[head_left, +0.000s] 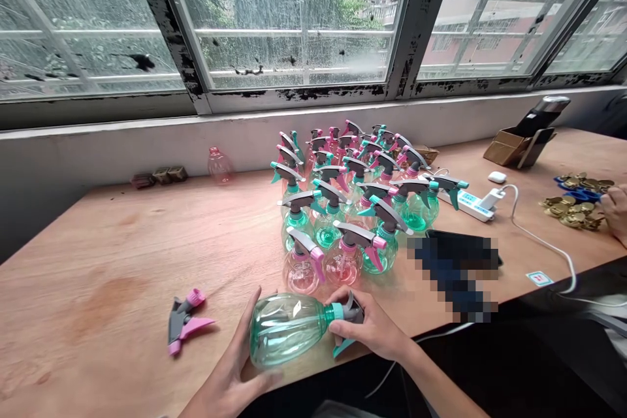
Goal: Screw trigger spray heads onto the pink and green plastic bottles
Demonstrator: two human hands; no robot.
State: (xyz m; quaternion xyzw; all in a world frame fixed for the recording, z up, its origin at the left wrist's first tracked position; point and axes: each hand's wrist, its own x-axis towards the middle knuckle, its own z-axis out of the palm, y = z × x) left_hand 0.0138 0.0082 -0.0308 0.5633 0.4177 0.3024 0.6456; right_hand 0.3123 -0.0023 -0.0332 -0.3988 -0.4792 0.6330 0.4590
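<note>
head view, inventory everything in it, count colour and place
held spray bottle: 1, green, front centre
loose spray head: 1, pink-grey, table left
standing spray bottles: over twenty, pink or green, table centre
headless bottle: 1, pink, back wall
blocks: several, brown, back wall
power strip: 1, white, right
cable: at least 1, white, right
small case: 1, white, behind power strip
dark object: 1, black, partly pixelated, right
cardboard box: 1, brown, far right
cylinder: 1, black, in box
gold pieces: many, gold, far right
sticker: 1, white-teal, right front
windows: several, grey-framed, back
table: 1, wood-brown, foreground
another person's hand: 1, right edge
left hand: 1, bottle's base
right hand: 1, bottle's spray end
</note>
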